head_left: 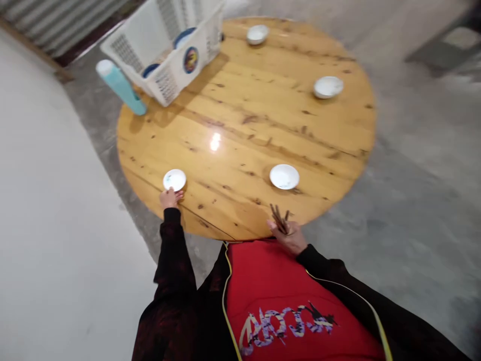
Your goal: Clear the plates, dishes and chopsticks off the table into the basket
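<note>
My left hand (170,198) reaches to the near left rim of a round wooden table (240,115) and touches the edge of a small white dish (175,179). My right hand (288,235) rests at the near edge and grips a bundle of dark brown chopsticks (278,218), their tips pointing up over the table. Another small white dish (284,176) sits just beyond the chopsticks. Two more white dishes stand farther off, one at the right (328,86) and one at the far edge (257,34).
A white plastic basket (169,50) holding blue-rimmed plates stands at the table's far left. A teal cylindrical bottle (120,85) leans beside it at the rim. Grey concrete floor surrounds the table, with a pale wall at left.
</note>
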### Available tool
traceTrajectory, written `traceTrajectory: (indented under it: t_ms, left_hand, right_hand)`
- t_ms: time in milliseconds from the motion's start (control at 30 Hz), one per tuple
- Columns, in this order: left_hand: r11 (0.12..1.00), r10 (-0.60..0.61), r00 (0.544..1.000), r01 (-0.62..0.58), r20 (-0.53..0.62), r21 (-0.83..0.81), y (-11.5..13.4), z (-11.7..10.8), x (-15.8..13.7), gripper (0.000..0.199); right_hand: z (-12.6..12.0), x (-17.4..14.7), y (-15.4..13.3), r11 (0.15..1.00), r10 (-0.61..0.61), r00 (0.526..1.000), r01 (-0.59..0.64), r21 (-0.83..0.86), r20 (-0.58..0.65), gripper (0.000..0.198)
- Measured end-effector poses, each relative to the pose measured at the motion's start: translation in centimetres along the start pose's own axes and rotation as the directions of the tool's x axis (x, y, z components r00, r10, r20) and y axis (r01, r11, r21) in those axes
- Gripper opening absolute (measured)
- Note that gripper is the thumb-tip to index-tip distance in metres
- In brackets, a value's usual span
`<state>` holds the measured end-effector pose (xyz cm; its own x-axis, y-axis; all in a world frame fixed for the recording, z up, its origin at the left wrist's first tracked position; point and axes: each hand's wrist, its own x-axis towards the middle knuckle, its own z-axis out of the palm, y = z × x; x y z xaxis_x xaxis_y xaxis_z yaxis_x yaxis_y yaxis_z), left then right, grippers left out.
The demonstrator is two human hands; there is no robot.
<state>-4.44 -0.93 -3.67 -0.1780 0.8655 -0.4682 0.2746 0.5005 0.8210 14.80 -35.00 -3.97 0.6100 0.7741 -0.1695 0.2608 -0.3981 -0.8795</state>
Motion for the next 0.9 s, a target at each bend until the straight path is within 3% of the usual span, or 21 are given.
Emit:
traceTrajectory:
  t_ms: [100,233,367,467,567,633,733,900]
  left_hand:
    - [0.999,0.016,0.995,-0.021,0.1,0.045,0.5,0.9,0.8,0.025]
    - [0.995,0.063,0.986,-0.074,0.157,0.066,0.6,1.9,-0.2,0.027]
    - [0.988,0.119,0.971,-0.135,0.208,0.068,-0.5,5.3,-4.7,0.017]
    - [0.974,0.169,0.893,-0.217,0.418,0.07,-1.9,10.0,-9.7,0.015]
    - [0.97,0.17,0.824,-0.237,0.54,0.056,-3.1,14.8,-14.4,0.017]
    - [0.963,0.177,0.815,-0.26,0.552,0.075,-3.7,17.5,-16.7,0.019]
    - [0.938,0.177,0.835,-0.304,0.522,0.168,-4.2,20.4,-18.8,0.021]
    - [0.894,0.19,0.893,-0.329,0.408,0.304,-4.8,22.9,-20.9,0.023]
  right_hand:
    - [-0.2,-0.8,0.5,0.999,0.034,0.998,-0.032,0.032,-0.043,0.039]
    - [-0.6,-1.5,1.1,0.996,0.09,0.99,-0.087,0.036,-0.106,0.045]
    - [-1.2,-0.8,1.5,0.996,0.078,0.993,-0.073,0.057,-0.085,0.048]
    - [-2.6,0.0,2.1,0.997,0.021,0.999,-0.017,0.078,-0.05,0.044]
    - [-5.3,0.6,3.6,0.996,-0.04,0.999,0.042,0.079,-0.029,0.044]
    - [-7.8,0.9,4.9,0.995,-0.057,0.996,0.063,0.078,-0.069,0.045]
    - [-12.1,1.4,7.1,0.995,-0.034,0.985,0.048,0.082,-0.168,0.049]
    - [-19.4,2.0,10.2,0.993,0.022,0.971,0.007,0.121,-0.237,0.057]
